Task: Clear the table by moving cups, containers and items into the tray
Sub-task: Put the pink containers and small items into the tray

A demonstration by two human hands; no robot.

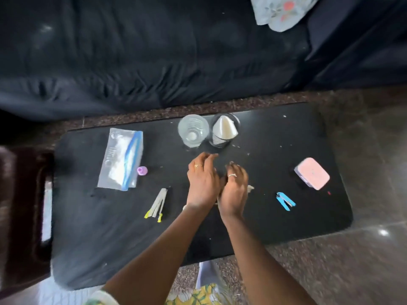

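Cups are the nearest task things to the hands: a clear cup [193,130] and a dark cup [224,131] with a white cone [225,127] in it stand upright, side by side, just beyond the fingertips. The left hand [203,183] and right hand [233,190] sit palm-down together at mid-bench [253,225], fingers loosely curled. The left shows nothing in it. A pale scrap [250,188] peeks from under the right, so I cannot tell whether it pinches anything; they seem to be gathering litter. Farther left, yellow-tipped strips [157,203] lie diagonally, tips toward the person, and a zip bag [122,159] runs lengthwise away. To the right, a blue stapler [285,201] lies slantwise near a pink box [312,173]. A dark brown thing [22,205] at the left edge may be the tray.
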